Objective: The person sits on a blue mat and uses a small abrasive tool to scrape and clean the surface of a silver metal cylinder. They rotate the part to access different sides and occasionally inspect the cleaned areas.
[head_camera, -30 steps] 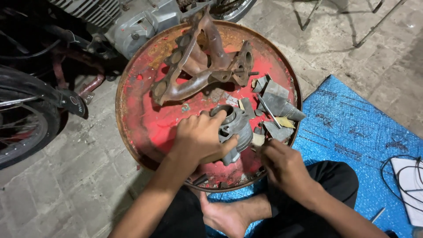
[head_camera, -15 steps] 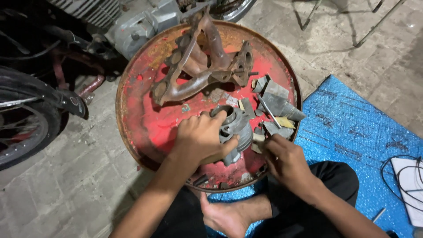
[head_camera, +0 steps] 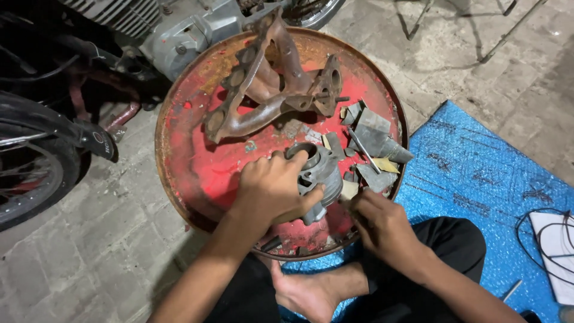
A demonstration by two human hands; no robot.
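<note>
Paved brick ground carries a rusted red drum lid [head_camera: 191,173] that serves as the tabletop, with a motorcycle engine [head_camera: 179,36] above it and a blue mat [head_camera: 472,173] to the right. The person's left hand [head_camera: 272,191] is clamped over a grey finned cylinder [head_camera: 320,173], thumb hooked under its lower edge, exactly as half a second ago; only the right hand [head_camera: 382,224] has crept slightly closer, fingers curled just below and right of that grip, so the part stays pinned while something is worked at its base. What the right hand pinches is hidden, possibly a scrap of gasket. Beyond the grip lie a rusty exhaust manifold [head_camera: 263,96] and grey sheet offcuts [head_camera: 376,140].
</note>
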